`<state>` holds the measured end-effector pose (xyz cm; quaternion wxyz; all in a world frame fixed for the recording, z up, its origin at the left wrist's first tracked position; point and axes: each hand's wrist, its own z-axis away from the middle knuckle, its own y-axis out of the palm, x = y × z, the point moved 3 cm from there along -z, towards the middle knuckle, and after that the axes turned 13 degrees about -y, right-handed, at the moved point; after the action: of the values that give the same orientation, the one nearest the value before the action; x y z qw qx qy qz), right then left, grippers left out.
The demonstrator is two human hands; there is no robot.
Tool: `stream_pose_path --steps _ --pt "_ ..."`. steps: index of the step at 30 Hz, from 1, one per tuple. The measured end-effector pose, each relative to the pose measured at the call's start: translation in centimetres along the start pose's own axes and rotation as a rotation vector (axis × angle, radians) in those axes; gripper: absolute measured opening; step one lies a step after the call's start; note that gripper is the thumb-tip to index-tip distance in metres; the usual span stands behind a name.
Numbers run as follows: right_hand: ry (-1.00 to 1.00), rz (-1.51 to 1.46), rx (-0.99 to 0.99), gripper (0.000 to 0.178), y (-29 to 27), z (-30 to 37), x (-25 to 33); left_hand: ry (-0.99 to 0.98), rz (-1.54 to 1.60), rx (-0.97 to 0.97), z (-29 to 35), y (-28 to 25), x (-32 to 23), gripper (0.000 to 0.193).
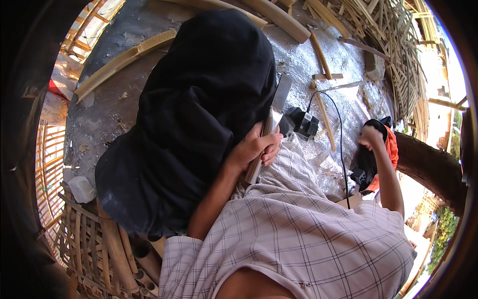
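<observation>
Dusty grey and gleaming brightly on the right, the floor carried quite a spread! A long split bamboo strip curved along the left, a thick bamboo pole lay at the far side, thin sticks scattered near it, and a corded black device sat close by. Farther right, a rough block rested beside heaped bamboo slats!

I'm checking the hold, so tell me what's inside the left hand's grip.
The left hand's grip is closed around a long tool: a grey blade shows above, a brown end below. The stretch beneath the fingers is covered and cannot be seen.
</observation>
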<state>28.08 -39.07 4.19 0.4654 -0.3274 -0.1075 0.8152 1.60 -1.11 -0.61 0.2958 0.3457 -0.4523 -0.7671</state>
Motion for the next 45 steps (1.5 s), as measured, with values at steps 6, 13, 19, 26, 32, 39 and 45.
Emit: stream_pose_path --steps 6,13,19,26,32,39,45 --pt "-0.746 -0.15 -0.958 0.017 -20.3 1.8 18.9 0.153 -0.172 -0.077 5.2 3.1 -4.5 0.016" --pt "-1.562 -0.387 -1.267 0.018 -29.4 15.9 49.4 0.685 -0.165 -0.221 16.2 0.6 -13.4 0.018" --pt "-1.911 -0.084 -0.884 0.021 -27.1 16.4 67.7 0.935 -0.151 -0.753 25.8 -12.6 -17.5 0.016" --pt "-1.91 -0.088 -0.856 0.03 -25.8 9.9 70.6 0.942 0.421 -0.899 26.4 -24.8 -15.0 0.016" --pt "-1.69 -0.138 -1.0 0.049 -28.6 9.8 69.8 0.884 0.377 -0.914 24.4 -24.7 -15.9 0.016" --pt "-1.473 0.054 -1.035 0.07 -25.4 6.9 71.5 0.892 0.308 -0.821 23.8 -23.8 -16.2 0.014" --pt "-1.364 0.112 -1.076 0.073 -24.9 1.7 74.1 0.958 0.435 -0.721 23.9 -23.9 -16.7 0.013"
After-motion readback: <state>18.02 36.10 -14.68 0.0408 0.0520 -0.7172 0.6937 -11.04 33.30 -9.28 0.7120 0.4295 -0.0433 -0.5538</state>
